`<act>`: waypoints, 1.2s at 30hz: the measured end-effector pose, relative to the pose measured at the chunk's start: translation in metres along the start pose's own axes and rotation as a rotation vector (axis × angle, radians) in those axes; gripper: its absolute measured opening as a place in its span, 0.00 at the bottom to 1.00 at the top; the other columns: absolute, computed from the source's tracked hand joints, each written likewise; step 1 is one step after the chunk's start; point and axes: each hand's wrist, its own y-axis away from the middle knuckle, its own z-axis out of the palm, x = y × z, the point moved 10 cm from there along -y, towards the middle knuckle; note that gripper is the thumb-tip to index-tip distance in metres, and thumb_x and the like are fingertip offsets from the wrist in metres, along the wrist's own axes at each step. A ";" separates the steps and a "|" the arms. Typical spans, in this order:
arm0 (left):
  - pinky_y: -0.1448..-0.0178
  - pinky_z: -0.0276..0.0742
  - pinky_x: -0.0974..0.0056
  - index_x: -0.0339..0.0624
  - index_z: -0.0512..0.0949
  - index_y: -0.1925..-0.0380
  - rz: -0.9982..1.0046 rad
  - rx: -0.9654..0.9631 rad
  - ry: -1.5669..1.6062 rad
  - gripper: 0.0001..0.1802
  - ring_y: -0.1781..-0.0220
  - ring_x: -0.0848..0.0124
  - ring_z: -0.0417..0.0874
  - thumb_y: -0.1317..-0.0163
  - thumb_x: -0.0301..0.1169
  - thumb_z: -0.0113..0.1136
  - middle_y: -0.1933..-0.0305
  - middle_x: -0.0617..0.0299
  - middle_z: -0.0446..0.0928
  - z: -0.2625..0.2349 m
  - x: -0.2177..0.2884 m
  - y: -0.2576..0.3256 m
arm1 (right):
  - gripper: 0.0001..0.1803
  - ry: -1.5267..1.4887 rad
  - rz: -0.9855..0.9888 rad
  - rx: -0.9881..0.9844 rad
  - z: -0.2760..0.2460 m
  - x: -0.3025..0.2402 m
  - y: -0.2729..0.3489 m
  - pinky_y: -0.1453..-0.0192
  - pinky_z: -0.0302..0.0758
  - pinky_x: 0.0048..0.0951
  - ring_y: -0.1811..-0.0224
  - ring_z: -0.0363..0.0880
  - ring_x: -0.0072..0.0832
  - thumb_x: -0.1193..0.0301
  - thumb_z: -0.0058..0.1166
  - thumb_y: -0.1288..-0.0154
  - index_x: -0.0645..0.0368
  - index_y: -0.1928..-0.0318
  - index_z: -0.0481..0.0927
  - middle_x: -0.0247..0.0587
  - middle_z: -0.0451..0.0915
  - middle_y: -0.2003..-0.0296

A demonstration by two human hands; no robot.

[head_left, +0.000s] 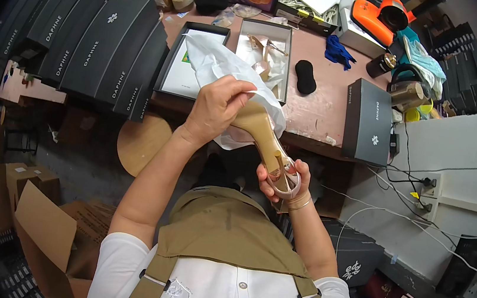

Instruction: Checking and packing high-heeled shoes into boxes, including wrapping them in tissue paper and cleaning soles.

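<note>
A gold-soled high-heeled shoe [260, 140] with a clear upper hangs over the table's front edge, sole facing me. My right hand [302, 194] is wrapped round its heel end. White tissue paper [216, 63] lies against the shoe's toe end. Thumb and fingers pinched together, my left hand [217, 109] grips the tissue paper beside the toe. Behind it, an open shoe box [286, 82] holds another heeled shoe [257, 47]. To its left lies an open black-edged box part [162, 71], white inside, partly covered by the paper.
Dark shoe boxes [107, 55] are stacked at the left, and one closed box [368, 120] stands at the table's right edge. A black oval object [305, 77] and a blue cloth [338, 51] lie on the pink table [320, 114]. Cables [409, 214] trail along the right wall.
</note>
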 end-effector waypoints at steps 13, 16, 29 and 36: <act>0.73 0.71 0.66 0.40 0.82 0.62 0.549 0.032 -0.003 0.18 0.77 0.67 0.75 0.57 0.16 0.62 0.73 0.61 0.76 -0.023 0.110 -0.009 | 0.39 0.525 -0.059 0.166 0.044 -0.056 -0.040 0.64 0.74 0.24 0.64 0.78 0.28 0.53 0.64 0.51 0.67 0.45 0.69 0.47 0.79 0.63; 0.71 0.73 0.64 0.38 0.81 0.62 0.399 0.112 -0.069 0.15 0.75 0.65 0.77 0.51 0.16 0.60 0.73 0.57 0.76 -0.050 0.057 -0.032 | 0.45 0.596 -0.026 0.269 0.030 -0.067 -0.059 0.56 0.75 0.27 0.62 0.78 0.29 0.54 0.67 0.55 0.70 0.42 0.65 0.48 0.76 0.54; 0.58 0.70 0.73 0.38 0.75 0.60 -0.388 0.369 0.347 0.10 0.64 0.79 0.74 0.31 0.34 0.50 0.66 0.67 0.76 -0.135 -0.237 -0.113 | 0.56 1.339 0.245 0.099 0.071 -0.103 -0.172 0.43 0.69 0.28 0.49 0.74 0.31 0.66 0.68 0.53 0.61 0.28 0.46 0.50 0.74 0.48; 0.35 0.64 0.63 0.40 0.60 0.40 -0.453 0.317 1.114 0.22 0.39 0.69 0.69 0.31 0.35 0.49 0.42 0.57 0.67 -0.043 -0.174 -0.100 | 0.52 2.285 0.363 0.295 0.044 -0.138 -0.217 0.57 0.75 0.42 0.61 0.77 0.49 0.67 0.65 0.54 0.61 0.30 0.51 0.51 0.74 0.60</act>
